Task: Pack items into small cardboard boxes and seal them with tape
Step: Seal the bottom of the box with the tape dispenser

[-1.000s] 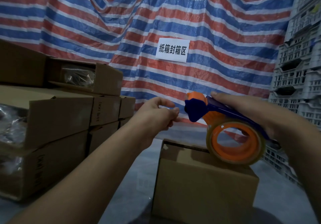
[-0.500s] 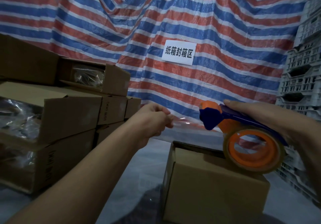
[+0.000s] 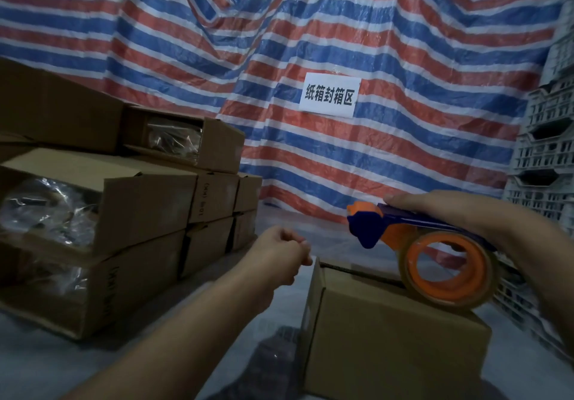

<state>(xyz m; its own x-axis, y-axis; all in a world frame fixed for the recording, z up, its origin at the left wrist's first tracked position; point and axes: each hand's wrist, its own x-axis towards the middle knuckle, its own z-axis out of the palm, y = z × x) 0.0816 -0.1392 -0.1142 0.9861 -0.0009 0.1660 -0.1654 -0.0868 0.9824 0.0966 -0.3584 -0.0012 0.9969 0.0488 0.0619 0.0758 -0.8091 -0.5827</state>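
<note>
The small brown cardboard box [image 3: 388, 334] sits in the lower right of the frame, closed flaps up, its long axis running from the near-left corner away toward the right. Both hands are above its far top edge, so the thing to be sealed lies just below and slightly nearer the camera than the hands.

The right hand [image 3: 459, 213] is wrapped over the top of the blue-and-orange plastic tape dispenser [image 3: 403, 232], fingers curled along its blue handle. The clear roll on its orange core [image 3: 447, 271] hangs just above the box's right-hand top, seemingly touching or nearly so.

The left hand [image 3: 279, 252], at centre frame, has its fingers bunched together as if pinching the free end of the clear tape. The film itself is too faint for me to be sure it is held. That hand hovers just beyond the box's left end, a little above the top edge.

I would judge that the coming move is to lay the strip down along the top seam, lengthwise. The left hand is nearer the starting end, the right would draw the dispenser along.

At the left of the frame stand stacked brown cartons [image 3: 124, 207].
</note>
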